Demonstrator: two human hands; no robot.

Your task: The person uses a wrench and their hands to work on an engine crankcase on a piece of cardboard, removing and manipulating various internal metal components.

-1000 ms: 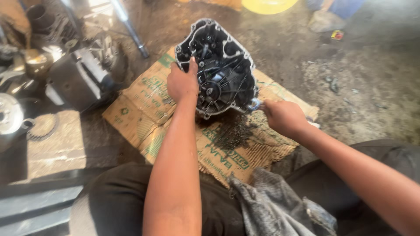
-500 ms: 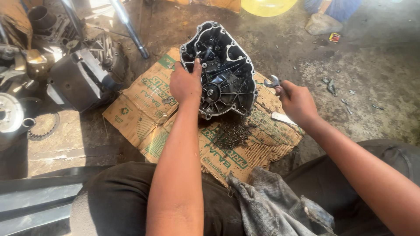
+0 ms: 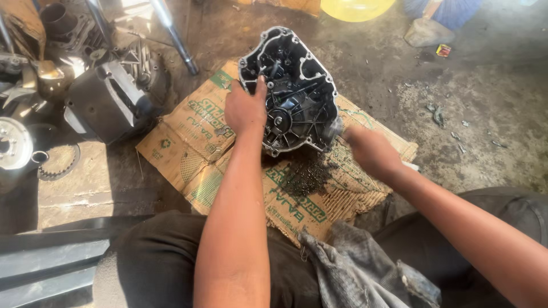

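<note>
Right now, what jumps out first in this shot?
A black engine cover stands tilted on flattened cardboard at centre, the left hand gripping its edge. The right hand, blurred, is at its lower right corner. Dark grime lies piled just below it.

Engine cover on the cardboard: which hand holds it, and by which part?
The left hand grips the engine cover at its left rim. The right hand is blurred at its lower right edge; its hold cannot be told.

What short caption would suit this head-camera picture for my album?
Left hand steadies a black engine cover tilted on oil-stained cardboard, while the blurred right hand reaches its lower edge.
</note>
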